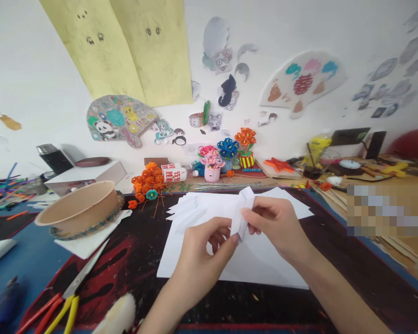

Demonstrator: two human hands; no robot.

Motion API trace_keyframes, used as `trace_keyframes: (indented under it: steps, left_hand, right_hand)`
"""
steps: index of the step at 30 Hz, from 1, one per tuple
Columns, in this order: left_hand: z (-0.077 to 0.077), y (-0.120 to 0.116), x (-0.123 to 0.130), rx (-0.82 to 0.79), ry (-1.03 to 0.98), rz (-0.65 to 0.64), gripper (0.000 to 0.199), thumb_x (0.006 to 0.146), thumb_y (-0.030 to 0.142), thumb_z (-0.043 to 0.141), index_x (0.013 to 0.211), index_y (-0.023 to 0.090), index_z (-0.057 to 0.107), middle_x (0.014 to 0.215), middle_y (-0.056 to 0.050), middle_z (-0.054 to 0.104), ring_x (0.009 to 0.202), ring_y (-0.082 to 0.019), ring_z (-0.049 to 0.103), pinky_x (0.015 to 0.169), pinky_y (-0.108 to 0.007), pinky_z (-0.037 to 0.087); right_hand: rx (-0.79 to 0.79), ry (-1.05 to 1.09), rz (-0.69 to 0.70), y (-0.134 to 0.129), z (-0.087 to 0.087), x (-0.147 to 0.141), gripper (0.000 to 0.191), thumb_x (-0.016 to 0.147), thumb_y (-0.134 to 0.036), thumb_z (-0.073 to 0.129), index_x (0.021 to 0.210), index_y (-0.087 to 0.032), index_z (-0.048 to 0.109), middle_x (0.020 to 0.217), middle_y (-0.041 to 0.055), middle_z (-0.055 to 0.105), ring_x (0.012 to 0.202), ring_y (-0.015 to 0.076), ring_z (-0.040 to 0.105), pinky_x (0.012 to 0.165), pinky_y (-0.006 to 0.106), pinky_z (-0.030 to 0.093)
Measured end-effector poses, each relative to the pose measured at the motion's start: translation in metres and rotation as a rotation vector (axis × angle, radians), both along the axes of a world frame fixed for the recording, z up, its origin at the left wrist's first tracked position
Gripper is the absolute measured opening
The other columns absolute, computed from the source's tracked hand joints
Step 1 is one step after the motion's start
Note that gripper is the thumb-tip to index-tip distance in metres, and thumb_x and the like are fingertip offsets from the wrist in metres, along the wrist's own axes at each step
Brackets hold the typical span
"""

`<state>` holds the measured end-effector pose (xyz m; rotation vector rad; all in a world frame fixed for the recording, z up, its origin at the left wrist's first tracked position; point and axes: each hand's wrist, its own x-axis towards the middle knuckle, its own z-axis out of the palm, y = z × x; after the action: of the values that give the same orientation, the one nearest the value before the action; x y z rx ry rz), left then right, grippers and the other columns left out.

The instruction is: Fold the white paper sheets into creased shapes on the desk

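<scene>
A small folded piece of white paper is held upright between both hands, above white sheets spread on a dark mat. My left hand pinches its lower left edge between thumb and fingers. On the paper's right side, my right hand grips it with thumb and forefinger, the other fingers curled behind. Several white folded pieces lie on the left part of the sheets.
Scissors and a round tan container lie on the left. Orange craft flowers, a bottle and small flower pots stand at the back. Thin wooden strips are at the right.
</scene>
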<state>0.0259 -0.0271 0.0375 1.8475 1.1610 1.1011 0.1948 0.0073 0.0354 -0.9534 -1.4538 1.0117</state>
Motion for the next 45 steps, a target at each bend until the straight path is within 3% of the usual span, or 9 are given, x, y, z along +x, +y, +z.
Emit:
trace_keyframes:
  steps: [6, 12, 20, 28, 35, 45]
  left_hand:
    - [-0.008, -0.004, 0.007, 0.079, -0.144, 0.192, 0.009, 0.084, 0.023, 0.06, 0.088, 0.017, 0.066, 0.063, 0.0, 0.069, 0.051, -0.012, 0.059, 0.053, -0.022, 0.049]
    - [-0.01, -0.011, 0.02, -0.004, -0.324, 0.371, 0.013, 0.084, 0.03, 0.063, 0.083, 0.018, 0.067, 0.06, 0.001, 0.066, 0.046, -0.01, 0.055, 0.044, -0.02, 0.043]
    - [-0.013, -0.008, 0.024, -0.116, -0.514, 0.335, 0.017, 0.084, 0.031, 0.062, 0.075, 0.017, 0.061, 0.062, 0.002, 0.062, 0.047, -0.007, 0.05, 0.045, -0.018, 0.038]
    - [-0.015, -0.007, 0.029, -0.146, -0.66, 0.331, 0.018, 0.085, 0.03, 0.061, 0.074, 0.017, 0.06, 0.063, 0.004, 0.057, 0.044, -0.004, 0.043, 0.043, -0.017, 0.035]
    - [-0.009, -0.005, 0.021, -0.156, -0.567, 0.253, 0.02, 0.084, 0.034, 0.062, 0.076, 0.016, 0.066, 0.062, 0.001, 0.058, 0.051, -0.008, 0.046, 0.048, -0.019, 0.037]
    - [-0.007, -0.002, 0.015, -0.233, -0.539, 0.262, 0.019, 0.079, 0.032, 0.067, 0.069, 0.015, 0.066, 0.057, 0.002, 0.057, 0.049, -0.007, 0.047, 0.046, -0.018, 0.04]
  right_hand:
    - [0.034, 0.147, -0.16, -0.006, -0.009, -0.015, 0.025, 0.08, -0.032, 0.067, 0.059, -0.019, 0.062, 0.049, -0.0024, 0.054, 0.045, 0.0113, 0.05, 0.044, 0.024, 0.041]
    - [-0.031, 0.372, -0.228, -0.013, -0.018, -0.032, 0.023, 0.081, -0.03, 0.069, 0.061, -0.019, 0.064, 0.049, -0.0028, 0.054, 0.047, 0.0105, 0.048, 0.045, 0.022, 0.04]
    - [-0.127, 0.538, -0.175, -0.016, -0.026, -0.044, 0.023, 0.08, -0.033, 0.072, 0.064, -0.019, 0.064, 0.057, -0.0025, 0.056, 0.056, 0.011, 0.05, 0.054, 0.023, 0.042]
    - [-0.053, 0.504, -0.192, -0.014, -0.028, -0.044, 0.026, 0.082, -0.031, 0.071, 0.062, -0.018, 0.059, 0.056, -0.0048, 0.053, 0.056, 0.0096, 0.051, 0.054, 0.022, 0.041]
    - [0.024, 0.416, -0.219, -0.009, -0.025, -0.037, 0.023, 0.085, -0.03, 0.066, 0.066, -0.019, 0.063, 0.058, -0.0035, 0.058, 0.057, 0.01, 0.051, 0.054, 0.022, 0.04]
    - [0.054, 0.292, -0.205, -0.007, -0.019, -0.031, 0.024, 0.084, -0.026, 0.065, 0.061, -0.019, 0.059, 0.053, -0.0053, 0.055, 0.053, 0.0088, 0.05, 0.051, 0.02, 0.04]
